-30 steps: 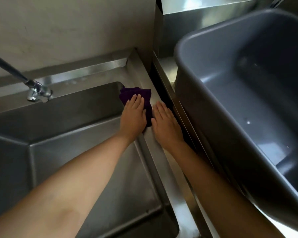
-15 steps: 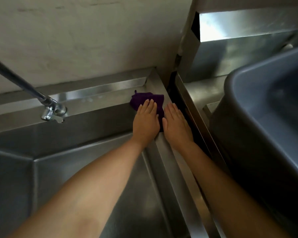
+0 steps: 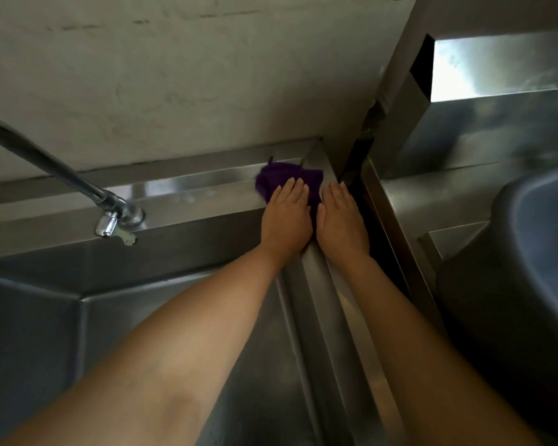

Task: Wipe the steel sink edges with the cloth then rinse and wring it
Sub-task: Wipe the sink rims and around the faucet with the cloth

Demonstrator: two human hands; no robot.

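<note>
A purple cloth [image 3: 279, 177] lies bunched on the back right corner of the steel sink's rim [image 3: 327, 304]. My left hand [image 3: 285, 217] presses flat on the cloth, fingers together, covering its near part. Flat on the right rim beside it rests my right hand [image 3: 342, 220], its thumb side touching the cloth's edge and its fingers pointing at the back wall. The sink basin [image 3: 126, 317] drops away below my left forearm.
A steel faucet [image 3: 116, 222] reaches over the basin from the left. A dark gap [image 3: 356, 169] separates the sink from a steel counter [image 3: 432, 201] on the right, where a large grey plastic tub [image 3: 541, 226] stands. The wall rises close behind.
Both hands and the cloth have slid along the right rim to the back corner. My view has lifted toward the wall, so less of the grey tub shows.
</note>
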